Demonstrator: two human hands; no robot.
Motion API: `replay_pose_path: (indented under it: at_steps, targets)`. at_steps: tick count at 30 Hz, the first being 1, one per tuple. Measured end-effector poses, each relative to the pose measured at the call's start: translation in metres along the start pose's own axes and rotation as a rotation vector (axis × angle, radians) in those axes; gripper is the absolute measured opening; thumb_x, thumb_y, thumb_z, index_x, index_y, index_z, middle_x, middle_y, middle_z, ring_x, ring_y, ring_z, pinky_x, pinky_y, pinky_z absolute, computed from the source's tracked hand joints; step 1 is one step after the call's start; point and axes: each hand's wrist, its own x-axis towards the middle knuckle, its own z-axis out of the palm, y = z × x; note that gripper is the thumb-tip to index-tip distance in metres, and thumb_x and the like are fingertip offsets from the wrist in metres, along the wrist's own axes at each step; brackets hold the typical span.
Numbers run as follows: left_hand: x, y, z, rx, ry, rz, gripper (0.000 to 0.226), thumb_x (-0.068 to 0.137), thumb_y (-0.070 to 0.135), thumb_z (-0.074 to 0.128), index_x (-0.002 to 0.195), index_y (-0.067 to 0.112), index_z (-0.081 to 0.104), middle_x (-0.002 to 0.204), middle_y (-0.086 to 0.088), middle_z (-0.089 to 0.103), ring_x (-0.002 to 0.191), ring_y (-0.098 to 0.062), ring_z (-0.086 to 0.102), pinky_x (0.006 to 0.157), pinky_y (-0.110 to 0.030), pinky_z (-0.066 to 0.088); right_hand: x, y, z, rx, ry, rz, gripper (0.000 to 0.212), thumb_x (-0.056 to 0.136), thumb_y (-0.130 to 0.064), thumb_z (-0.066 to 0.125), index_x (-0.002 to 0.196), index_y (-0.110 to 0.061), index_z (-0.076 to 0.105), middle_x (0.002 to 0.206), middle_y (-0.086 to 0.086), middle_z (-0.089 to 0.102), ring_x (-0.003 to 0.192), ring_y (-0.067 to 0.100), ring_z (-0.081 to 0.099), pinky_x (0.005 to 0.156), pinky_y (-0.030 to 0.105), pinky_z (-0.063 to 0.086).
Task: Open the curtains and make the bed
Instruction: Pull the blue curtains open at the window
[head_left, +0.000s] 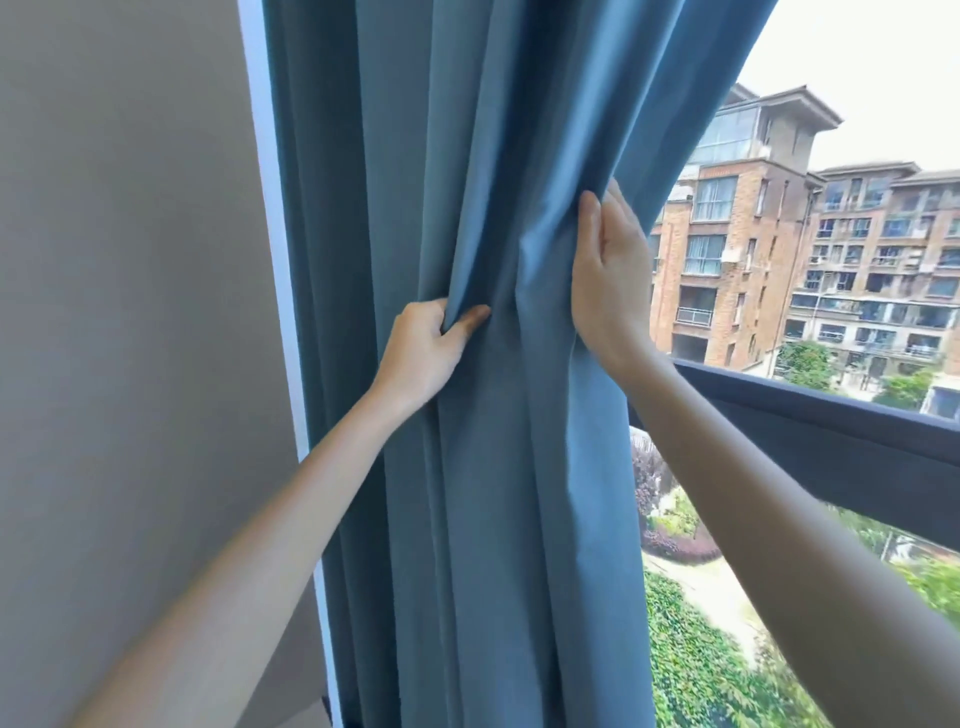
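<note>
gathering of the blue curtain (467, 208): a fold is pinched by the left hand (423, 345), the edge gripped by the right hand (608, 270). if pulled downward, hooks could be torn loose.

My one camera sits on my head, facing forward at a window corner from close range, near enough that my forearms enter from six o'clock. The wall (130, 312) fills nine o'clock, the curtain (467, 156) hangs at twelve, and the window frame (841, 441) crosses at three o'clock.
</note>
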Motion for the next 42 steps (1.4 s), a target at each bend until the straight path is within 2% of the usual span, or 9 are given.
replay_pose_path:
  at_steps: [7,12,17,20,22,28,33,39,42]
  targets:
    - [0.085,-0.084,-0.052,0.062,-0.016,0.026,0.053,0.092,0.032,0.059,0.056,0.017,0.024,0.053,0.002,0.023,0.042,-0.007,0.021,0.044,-0.021,0.016,0.032,0.036,0.122,-0.078,-0.061,-0.02,0.042,0.101,-0.027,0.028,0.128,-0.012,0.057,0.144,-0.003,0.048,0.133,0.019,0.044,0.109,0.04,0.036]
    - [0.129,-0.143,-0.072,0.086,0.055,0.001,0.052,0.094,0.029,0.057,0.057,0.017,0.022,0.052,0.004,0.02,0.038,-0.01,0.02,0.041,-0.02,0.014,0.044,0.074,0.201,-0.166,-0.134,-0.009,0.038,0.102,-0.024,0.03,0.123,-0.011,0.06,0.153,-0.009,0.035,0.141,0.017,0.033,0.109,0.037,0.036]
    - [0.178,-0.198,-0.084,0.084,0.142,-0.03,0.046,0.096,0.03,0.054,0.06,0.009,0.032,0.055,0.0,0.025,0.051,-0.016,0.021,0.05,-0.028,0.018,0.071,0.102,0.268,-0.193,-0.215,-0.077,0.039,0.101,-0.025,0.029,0.116,-0.008,0.06,0.149,-0.011,0.041,0.128,0.028,0.049,0.083,0.027,0.037]
    - [0.204,-0.231,-0.088,0.086,0.192,-0.06,0.042,0.097,0.03,0.051,0.069,-0.001,0.045,0.06,-0.006,0.031,0.054,-0.018,0.026,0.05,-0.026,0.021,0.084,0.125,0.309,-0.153,-0.25,-0.103,0.037,0.103,-0.023,0.03,0.121,-0.01,0.059,0.149,-0.01,0.041,0.132,0.025,0.045,0.094,0.031,0.042]
    - [0.22,-0.253,-0.089,0.12,0.235,-0.06,0.041,0.097,0.029,0.05,0.066,0.005,0.039,0.057,-0.003,0.028,0.052,-0.016,0.024,0.045,-0.023,0.019,0.092,0.139,0.341,-0.144,-0.281,-0.129,0.039,0.102,-0.023,0.029,0.123,-0.009,0.058,0.151,-0.008,0.039,0.138,0.022,0.038,0.102,0.038,0.043]
    - [0.272,-0.3,-0.085,0.138,0.324,-0.122,0.048,0.098,0.026,0.049,0.059,0.014,0.026,0.054,0.004,0.026,0.051,-0.015,0.021,0.046,-0.025,0.02,0.117,0.174,0.416,-0.097,-0.36,-0.169,0.037,0.102,-0.02,0.03,0.116,-0.002,0.059,0.143,0.0,0.048,0.123,0.033,0.052,0.09,0.03,0.041]
    - [0.304,-0.346,-0.071,0.176,0.413,-0.19,0.05,0.099,0.024,0.048,0.056,0.016,0.024,0.054,0.005,0.028,0.052,-0.018,0.023,0.051,-0.027,0.024,0.126,0.212,0.467,-0.065,-0.432,-0.192,0.035,0.102,-0.017,0.031,0.121,-0.007,0.059,0.146,-0.002,0.045,0.125,0.031,0.051,0.1,0.038,0.045]
    - [0.332,-0.383,-0.089,0.206,0.527,-0.246,0.045,0.099,0.025,0.047,0.058,0.013,0.032,0.056,0.004,0.038,0.057,-0.022,0.035,0.055,-0.028,0.032,0.139,0.226,0.514,-0.077,-0.583,-0.145,0.032,0.103,-0.017,0.029,0.105,-0.002,0.057,0.131,0.002,0.057,0.081,0.018,0.049,0.071,0.024,0.036]
    - [0.331,-0.379,-0.084,0.218,0.537,-0.248,0.044,0.098,0.027,0.047,0.058,0.012,0.036,0.055,0.004,0.04,0.052,-0.019,0.036,0.054,-0.028,0.031,0.141,0.224,0.511,-0.012,-0.575,-0.11,0.032,0.104,-0.018,0.029,0.109,-0.001,0.056,0.094,-0.013,0.06,0.063,0.015,0.047,0.064,0.028,0.037]
